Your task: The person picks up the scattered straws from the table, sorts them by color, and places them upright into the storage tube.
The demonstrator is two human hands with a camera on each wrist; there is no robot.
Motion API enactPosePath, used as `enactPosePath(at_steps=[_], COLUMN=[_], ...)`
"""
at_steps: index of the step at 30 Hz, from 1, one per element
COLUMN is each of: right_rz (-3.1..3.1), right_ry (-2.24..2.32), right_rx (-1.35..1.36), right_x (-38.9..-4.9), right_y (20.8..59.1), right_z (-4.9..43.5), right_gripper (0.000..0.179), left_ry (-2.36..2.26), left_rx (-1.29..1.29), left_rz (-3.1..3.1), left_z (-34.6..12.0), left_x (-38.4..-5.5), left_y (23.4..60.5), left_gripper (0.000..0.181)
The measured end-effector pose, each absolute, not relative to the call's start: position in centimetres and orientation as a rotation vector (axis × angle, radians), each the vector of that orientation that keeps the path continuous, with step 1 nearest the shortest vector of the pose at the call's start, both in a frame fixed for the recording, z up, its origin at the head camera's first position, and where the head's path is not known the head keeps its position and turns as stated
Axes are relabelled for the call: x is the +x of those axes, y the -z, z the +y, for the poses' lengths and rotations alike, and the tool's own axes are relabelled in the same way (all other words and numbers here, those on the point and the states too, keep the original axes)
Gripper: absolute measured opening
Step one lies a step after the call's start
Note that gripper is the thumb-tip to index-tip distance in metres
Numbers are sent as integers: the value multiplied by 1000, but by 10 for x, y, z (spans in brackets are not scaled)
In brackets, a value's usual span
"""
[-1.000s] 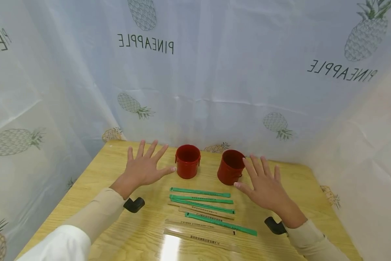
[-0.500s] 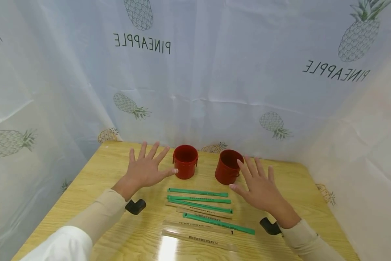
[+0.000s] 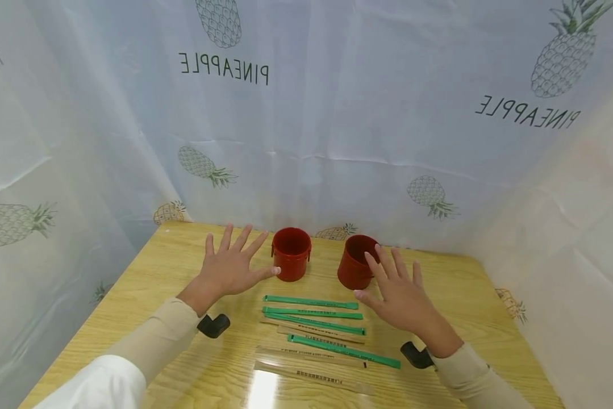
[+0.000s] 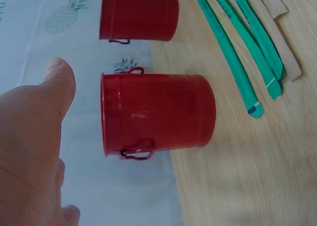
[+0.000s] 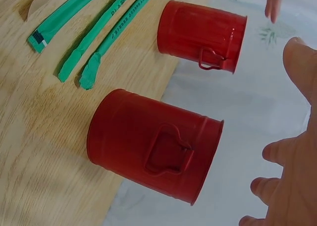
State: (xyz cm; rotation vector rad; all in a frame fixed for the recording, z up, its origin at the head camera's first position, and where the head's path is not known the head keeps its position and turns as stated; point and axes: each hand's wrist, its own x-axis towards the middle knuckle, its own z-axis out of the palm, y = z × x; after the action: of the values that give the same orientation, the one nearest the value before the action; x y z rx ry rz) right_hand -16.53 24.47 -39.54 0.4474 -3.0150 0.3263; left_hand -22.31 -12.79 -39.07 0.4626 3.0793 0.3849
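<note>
Two small red metal buckets stand upright at the back of the table, a left bucket (image 3: 291,267) and a right bucket (image 3: 351,272). My left hand (image 3: 225,272) hovers with fingers spread, its thumb overlapping the left bucket's edge in the head view. Fingers likewise spread, my right hand (image 3: 400,298) overlaps the right bucket's side there. Both hands hold nothing. In the left wrist view a gap shows between the thumb (image 4: 62,82) and the left bucket (image 4: 158,112). The right wrist view shows the right bucket (image 5: 153,144), wire handle folded, apart from the fingers.
Several slim green paper-wrapped straws (image 3: 311,301) and brown paper-wrapped ones (image 3: 311,375) lie crosswise in front of the buckets on the wooden table (image 3: 183,369). A white pineapple-print curtain (image 3: 306,113) rises behind and at both sides. Black mounts (image 3: 213,326) sit at the wrists.
My right hand has drifted slightly left, over the right bucket's side. My left hand has edged slightly right. The head view shifted a little; buckets and straws stay put.
</note>
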Motion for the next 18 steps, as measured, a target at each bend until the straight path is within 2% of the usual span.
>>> enactPosePath(at_steps=[18], right_rz=[-2958], right_ry=[-302], right_rx=[534], right_x=[-162], right_y=[402], right_z=[218], right_gripper=[88], left_ry=[-437], left_rx=[484], left_rz=[3062], left_z=[-118], left_x=[-224], left_y=[394], left_gripper=[94])
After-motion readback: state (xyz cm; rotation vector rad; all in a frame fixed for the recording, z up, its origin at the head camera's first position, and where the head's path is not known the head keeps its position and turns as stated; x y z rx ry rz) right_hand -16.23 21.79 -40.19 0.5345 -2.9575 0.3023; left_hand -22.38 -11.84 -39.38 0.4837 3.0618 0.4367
